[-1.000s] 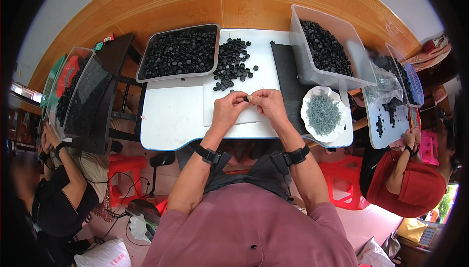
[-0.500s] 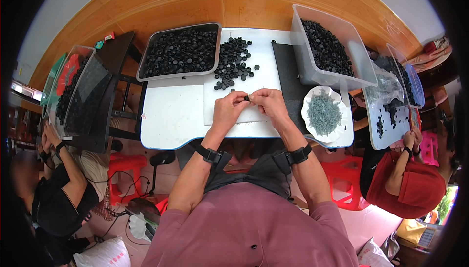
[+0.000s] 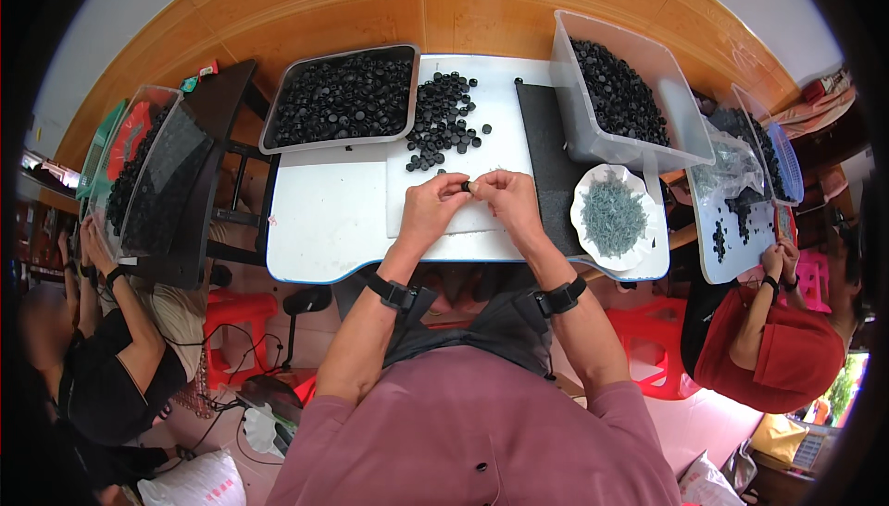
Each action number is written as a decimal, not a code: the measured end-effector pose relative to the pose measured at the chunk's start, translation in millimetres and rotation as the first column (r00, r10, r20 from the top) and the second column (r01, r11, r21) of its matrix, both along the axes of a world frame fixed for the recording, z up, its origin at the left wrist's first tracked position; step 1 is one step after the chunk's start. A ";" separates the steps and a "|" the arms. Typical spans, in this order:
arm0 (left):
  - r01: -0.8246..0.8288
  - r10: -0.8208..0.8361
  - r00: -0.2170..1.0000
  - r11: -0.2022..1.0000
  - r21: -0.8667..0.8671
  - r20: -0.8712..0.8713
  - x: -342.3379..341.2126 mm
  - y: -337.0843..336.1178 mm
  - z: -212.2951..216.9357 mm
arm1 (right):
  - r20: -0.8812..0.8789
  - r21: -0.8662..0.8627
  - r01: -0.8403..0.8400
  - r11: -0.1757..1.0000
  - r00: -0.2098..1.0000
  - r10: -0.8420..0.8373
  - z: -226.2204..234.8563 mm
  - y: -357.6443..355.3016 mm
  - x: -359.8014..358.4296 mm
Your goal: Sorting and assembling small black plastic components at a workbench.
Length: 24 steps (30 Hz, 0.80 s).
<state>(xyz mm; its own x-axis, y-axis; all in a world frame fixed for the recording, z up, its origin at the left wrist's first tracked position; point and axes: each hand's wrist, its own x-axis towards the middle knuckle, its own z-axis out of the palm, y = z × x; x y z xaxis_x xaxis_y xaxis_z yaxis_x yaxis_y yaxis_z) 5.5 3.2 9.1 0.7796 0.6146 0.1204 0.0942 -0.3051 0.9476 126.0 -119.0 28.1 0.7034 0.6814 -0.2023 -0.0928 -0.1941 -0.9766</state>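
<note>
My left hand (image 3: 432, 209) and my right hand (image 3: 506, 202) meet over the white table (image 3: 324, 219), fingertips pinched together on one small black round part (image 3: 466, 187). Just beyond my hands lies a loose pile of the same black parts (image 3: 443, 120). A white dish of thin grey-green pins (image 3: 612, 214) sits right of my right hand. Both wrists wear black bands.
A metal tray full of black parts (image 3: 341, 99) stands at the back left, a clear bin of them (image 3: 620, 99) at the back right on a dark mat (image 3: 548, 159). Other people work at tables on the left (image 3: 111, 321) and right (image 3: 778, 339). Red stools stand below.
My hands have stayed together at the same spot over the table, fingers only shifting slightly on the small part.
</note>
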 end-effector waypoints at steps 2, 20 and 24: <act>0.027 -0.026 1.000 0.995 -0.091 0.013 -0.6 2.0 0.5 | 0.054 -0.015 0.025 1.000 0.998 -0.024 -3.8 0.1 -1.3; 0.020 -0.022 1.000 0.988 -0.156 -0.010 -0.5 6.1 1.6 | 0.075 0.020 -0.083 0.996 0.994 0.081 -8.2 -10.9 -1.1; 0.017 -0.020 1.000 0.983 -0.182 -0.018 0.9 3.3 4.5 | 0.006 0.123 -0.013 0.992 1.000 0.013 -15.7 -10.8 2.5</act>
